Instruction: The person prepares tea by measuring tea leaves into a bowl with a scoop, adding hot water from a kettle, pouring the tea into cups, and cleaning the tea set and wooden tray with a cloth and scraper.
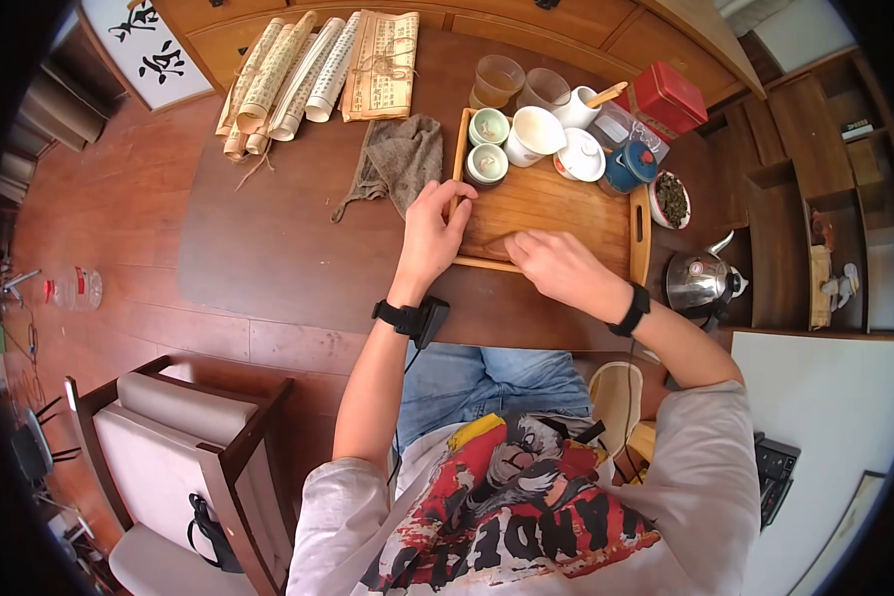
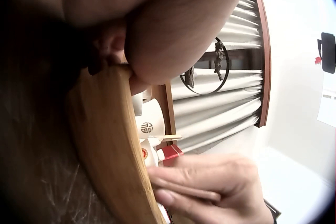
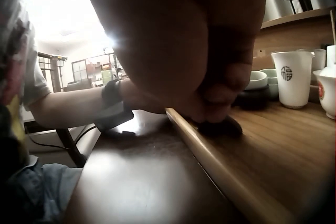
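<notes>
A wooden tray [image 1: 566, 214] lies on the brown table, holding teaware in its back part. My left hand [image 1: 432, 233] grips the tray's left rim, with fingers bent over it; in the left wrist view that rim [image 2: 113, 134] runs below the hand. At the tray's front left, my right hand [image 1: 561, 268] pinches a thin brown piece [image 2: 186, 188] between thumb and fingers. Seen from the right wrist, a dark piece [image 3: 226, 127] lies low over the tray floor, under the right hand's fingers [image 3: 220, 92]. The palm hides part of it.
Two green cups [image 1: 488, 162], a white pitcher [image 1: 534, 137], a lidded white bowl [image 1: 579, 156] and a blue jar [image 1: 629, 167] stand at the back. A grey cloth [image 1: 402, 159] and paper scrolls [image 1: 268, 84] lie left; a tea dish [image 1: 670, 201] and kettle [image 1: 695, 278] stand right.
</notes>
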A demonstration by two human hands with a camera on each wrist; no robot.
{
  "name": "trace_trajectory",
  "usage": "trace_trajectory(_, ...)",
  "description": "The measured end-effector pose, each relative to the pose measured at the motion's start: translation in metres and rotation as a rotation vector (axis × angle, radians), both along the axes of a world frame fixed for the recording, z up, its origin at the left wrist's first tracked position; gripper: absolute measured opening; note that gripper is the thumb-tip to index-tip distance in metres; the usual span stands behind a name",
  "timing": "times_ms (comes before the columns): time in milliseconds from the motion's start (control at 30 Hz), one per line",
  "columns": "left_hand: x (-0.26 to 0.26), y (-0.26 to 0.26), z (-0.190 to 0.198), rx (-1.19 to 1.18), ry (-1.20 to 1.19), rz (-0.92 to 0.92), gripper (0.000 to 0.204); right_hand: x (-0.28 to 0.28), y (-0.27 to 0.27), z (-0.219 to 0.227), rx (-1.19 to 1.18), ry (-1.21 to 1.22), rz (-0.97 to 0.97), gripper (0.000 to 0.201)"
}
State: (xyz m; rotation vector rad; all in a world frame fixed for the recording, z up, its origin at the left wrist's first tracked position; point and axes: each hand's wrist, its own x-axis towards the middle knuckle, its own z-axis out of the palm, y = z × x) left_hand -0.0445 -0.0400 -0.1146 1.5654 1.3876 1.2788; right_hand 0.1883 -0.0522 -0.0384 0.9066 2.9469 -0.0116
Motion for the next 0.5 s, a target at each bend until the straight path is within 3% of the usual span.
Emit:
trace_trajectory(133, -0.004, 0.0, 0.001, -0.043, -0.008, -0.032, 0.014, 0.014, 0.015, 0.021, -0.084, -0.021, 0.061, 0.032)
trace_trajectory(200, -0.007, 0.001, -0.001, -0.14, -0.106, -0.081, 0.017, 0.004, 0.03, 0.018, -0.034, 0.046, 0.105, 0.033)
trace_trajectory(300, -0.008, 0.002, -0.001, -0.071, -0.131, -0.075, 0.018, -0.016, 0.057, 0.001, 0.013, 0.161, 0.201, 0.033)
trace_trajectory(400, -0.009, 0.002, -0.001, -0.052, -0.128, -0.078, 0.019, -0.024, 0.076, -0.002, -0.034, 0.162, 0.362, 0.035)
trace_trajectory(500, -0.01, 0.002, -0.002, -0.072, -0.101, -0.075, 0.018, -0.015, 0.071, 0.002, -0.064, 0.079, 0.375, 0.036)
